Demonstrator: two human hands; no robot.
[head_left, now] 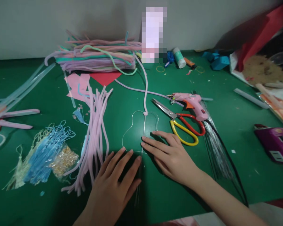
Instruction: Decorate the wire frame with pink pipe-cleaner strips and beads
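Our left hand [115, 182] lies open, fingers spread, its fingertips at the near-left edge of the thin wire outline [132, 122]; our right hand [179, 158], also open and flat, has its fingertips on the centre wire [144, 128]. The outline sits just ahead of both hands, and its centre wire runs away from us to meet a lavender stem [146, 84]. Beyond our right fingers lie scissors [163, 108] and a glue gun [194, 103]; leftward, past loose pink stems [96, 119], a clear bag [63, 160] contains gold beads.
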